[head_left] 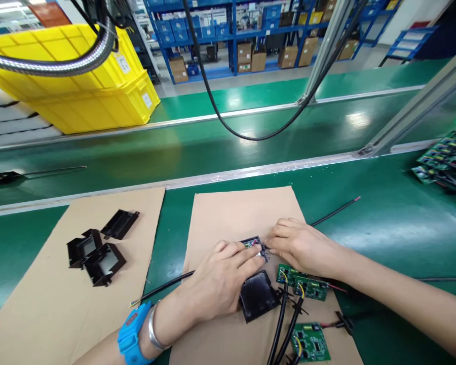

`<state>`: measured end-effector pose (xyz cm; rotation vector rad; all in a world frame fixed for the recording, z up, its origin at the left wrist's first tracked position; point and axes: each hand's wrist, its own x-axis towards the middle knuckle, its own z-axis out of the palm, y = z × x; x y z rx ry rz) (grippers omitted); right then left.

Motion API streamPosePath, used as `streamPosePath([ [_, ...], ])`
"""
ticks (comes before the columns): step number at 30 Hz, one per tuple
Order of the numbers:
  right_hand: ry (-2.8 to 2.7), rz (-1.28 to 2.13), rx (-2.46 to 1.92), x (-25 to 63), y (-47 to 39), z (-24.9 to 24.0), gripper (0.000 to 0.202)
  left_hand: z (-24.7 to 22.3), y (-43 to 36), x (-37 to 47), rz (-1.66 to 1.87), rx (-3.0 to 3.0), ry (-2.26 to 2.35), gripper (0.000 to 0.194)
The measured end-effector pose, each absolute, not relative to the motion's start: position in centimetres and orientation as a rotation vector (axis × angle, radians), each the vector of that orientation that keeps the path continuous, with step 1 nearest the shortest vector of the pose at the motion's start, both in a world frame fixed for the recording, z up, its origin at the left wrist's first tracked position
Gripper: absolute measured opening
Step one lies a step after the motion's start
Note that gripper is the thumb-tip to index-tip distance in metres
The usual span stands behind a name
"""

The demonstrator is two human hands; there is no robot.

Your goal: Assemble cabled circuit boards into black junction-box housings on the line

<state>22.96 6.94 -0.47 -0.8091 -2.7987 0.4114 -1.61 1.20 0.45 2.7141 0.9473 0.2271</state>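
Note:
My left hand [228,271] lies over a small black plastic case [266,253], gripping it with fingers across the top; the thumb is hidden. Part of a circuit board shows inside the case. At its right end, my right hand [302,248] pinches a black cable [336,210] that emerges beyond the knuckles. Another black cable [167,285] with bare wire ends comes out left of my left hand. Below the fingers lies a black plastic cover [259,296]. Green circuit boards [312,288] with black leads sit near my right wrist, and another circuit board [311,343] is lower down.
Black plastic housings [105,263] rest on the left cardboard sheet [41,304]. Under the work is another cardboard sheet [247,205]. Boards are piled [446,157] at far right. A metal post [414,114], a hanging cable [247,138] and yellow crates [99,104] stand beyond.

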Motion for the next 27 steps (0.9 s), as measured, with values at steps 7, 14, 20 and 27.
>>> streamPosePath([
  [7,-2.720,0.454,-0.790,21.9,7.0,-1.2,0.026,0.2,1.1,-0.4,0.088,2.773,0.961,0.066],
  [14,-2.682,0.573,-0.845,25.5,8.2,0.2,0.016,2.9,1.6,-5.1,0.337,2.506,1.218,0.055],
  [20,-2.672,0.437,-0.963,29.3,8.7,-1.0,0.010,1.1,-0.7,-8.2,0.203,2.417,1.538,0.009],
  [27,-2.582,0.059,-1.036,27.5,19.6,2.0,0.019,4.0,11.1,-7.3,0.393,2.510,1.870,0.014],
])
